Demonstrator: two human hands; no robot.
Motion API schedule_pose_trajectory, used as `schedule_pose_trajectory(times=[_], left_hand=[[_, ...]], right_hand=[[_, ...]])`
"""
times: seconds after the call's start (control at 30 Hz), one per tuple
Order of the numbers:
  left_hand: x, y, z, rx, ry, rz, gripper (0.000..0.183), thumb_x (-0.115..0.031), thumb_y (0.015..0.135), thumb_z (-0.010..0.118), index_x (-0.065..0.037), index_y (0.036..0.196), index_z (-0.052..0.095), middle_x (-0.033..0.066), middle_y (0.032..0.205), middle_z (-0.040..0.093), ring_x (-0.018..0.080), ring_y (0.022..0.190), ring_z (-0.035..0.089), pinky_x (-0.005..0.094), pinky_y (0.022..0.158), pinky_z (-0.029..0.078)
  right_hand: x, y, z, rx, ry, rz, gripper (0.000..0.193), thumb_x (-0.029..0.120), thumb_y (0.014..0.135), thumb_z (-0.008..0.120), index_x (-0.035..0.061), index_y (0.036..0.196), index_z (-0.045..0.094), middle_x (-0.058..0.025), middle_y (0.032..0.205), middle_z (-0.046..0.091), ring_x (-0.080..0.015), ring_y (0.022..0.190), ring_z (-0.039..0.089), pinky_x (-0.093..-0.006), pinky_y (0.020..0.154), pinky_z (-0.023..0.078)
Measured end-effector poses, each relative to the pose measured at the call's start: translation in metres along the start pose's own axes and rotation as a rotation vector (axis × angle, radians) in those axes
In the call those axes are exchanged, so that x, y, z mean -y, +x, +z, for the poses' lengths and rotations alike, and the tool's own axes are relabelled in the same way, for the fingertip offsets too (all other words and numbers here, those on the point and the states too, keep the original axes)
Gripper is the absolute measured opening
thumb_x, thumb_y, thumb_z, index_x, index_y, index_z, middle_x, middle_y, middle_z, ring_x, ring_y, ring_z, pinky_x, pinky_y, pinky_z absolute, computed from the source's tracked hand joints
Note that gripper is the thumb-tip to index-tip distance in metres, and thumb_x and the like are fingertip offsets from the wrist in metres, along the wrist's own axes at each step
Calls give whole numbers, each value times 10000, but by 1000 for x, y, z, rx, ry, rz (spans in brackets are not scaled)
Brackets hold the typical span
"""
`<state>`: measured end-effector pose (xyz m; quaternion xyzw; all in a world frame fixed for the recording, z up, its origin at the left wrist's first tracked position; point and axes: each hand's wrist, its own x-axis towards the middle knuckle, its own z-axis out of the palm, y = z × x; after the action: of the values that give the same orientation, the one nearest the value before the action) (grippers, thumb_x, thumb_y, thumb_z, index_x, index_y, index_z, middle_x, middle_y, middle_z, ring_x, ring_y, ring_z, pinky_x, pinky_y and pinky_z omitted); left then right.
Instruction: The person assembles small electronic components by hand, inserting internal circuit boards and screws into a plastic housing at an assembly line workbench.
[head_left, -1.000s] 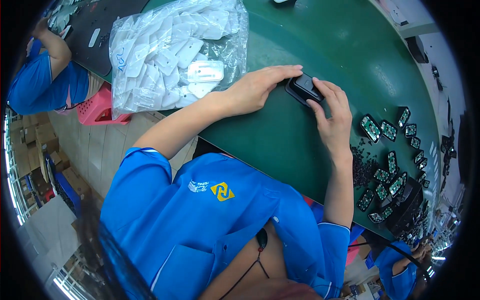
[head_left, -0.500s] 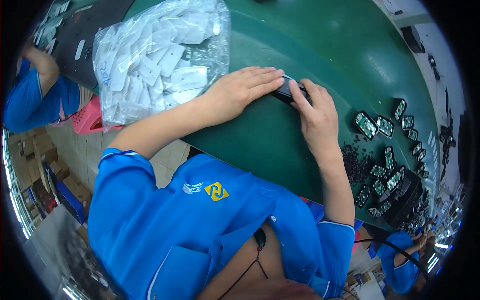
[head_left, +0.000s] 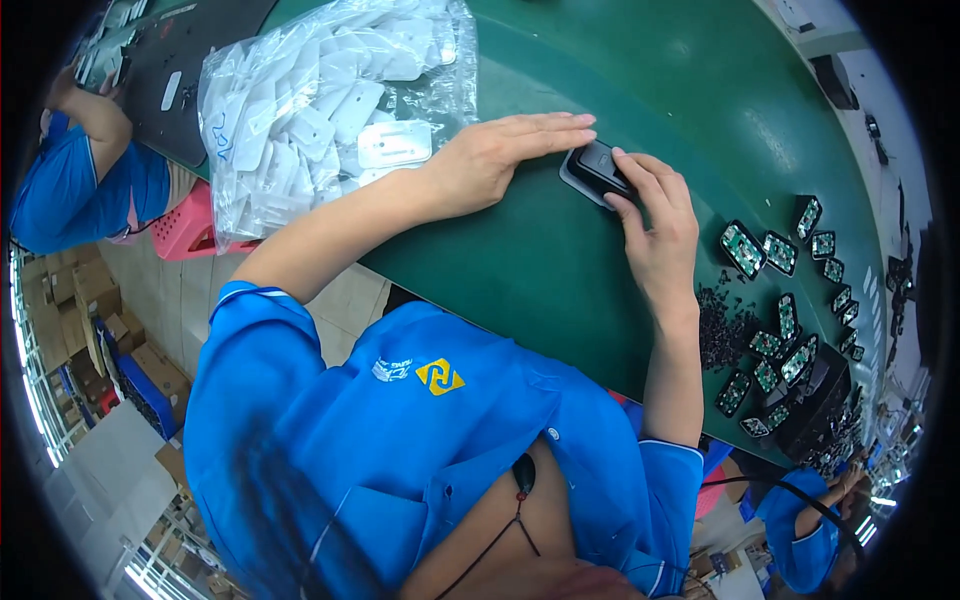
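A small black plastic housing (head_left: 598,168) lies on the green table, tilted against a pale grey rounded plate (head_left: 582,187) that shows along its near-left edge. My right hand (head_left: 655,215) grips the housing's right end between thumb and fingers. Flat, with its fingers stretched out, my left hand (head_left: 495,155) has its fingertips at the housing's far-left end; whether they touch it is hard to tell. Left of that hand sits a clear plastic bag (head_left: 235,130) full of white rounded plates, one of which (head_left: 394,144) lies near my left wrist.
Several black housings with green circuit boards (head_left: 742,249) are spread on the right side of the table (head_left: 500,270). A heap of small black parts (head_left: 722,325) lies beside my right forearm. Other people in blue work at the far left (head_left: 85,170) and lower right (head_left: 800,520).
The housing and both hands have shifted slightly right. The grey plate's edge now shows under the housing. My left fingers have slid off the housing's top, leaving more of it visible.
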<state>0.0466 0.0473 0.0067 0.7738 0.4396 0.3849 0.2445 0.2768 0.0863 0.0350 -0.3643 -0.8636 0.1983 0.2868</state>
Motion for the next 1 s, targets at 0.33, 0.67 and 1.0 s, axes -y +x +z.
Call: schedule_pose_trajectory(times=[0.33,0.67,1.0], left_hand=[[6,-8,2,130,170,67,559,46,781,582,-128,1311,543,47,1384,511,241,1307,450,403,1093,365],[-1,1,5,104,521,271,438,-131,824,596,4,1237,537,129,1294,550,283,1153,558,377,948,476],[0,40,19,13,445,258,391,-84,755,679,27,1103,538,171,1037,579,335,936,571,399,817,487]], right_hand=[[10,-8,10,51,-318,-107,364,51,771,636,84,1134,631,-128,1072,602,-283,958,598,-374,760,519],[-3,1,2,74,-40,-11,376,88,752,681,129,1123,639,-71,1020,596,-266,940,581,-365,756,511],[-15,-6,0,-120,214,235,345,226,824,676,89,1136,624,-106,1064,611,-306,1021,562,-398,890,467]])
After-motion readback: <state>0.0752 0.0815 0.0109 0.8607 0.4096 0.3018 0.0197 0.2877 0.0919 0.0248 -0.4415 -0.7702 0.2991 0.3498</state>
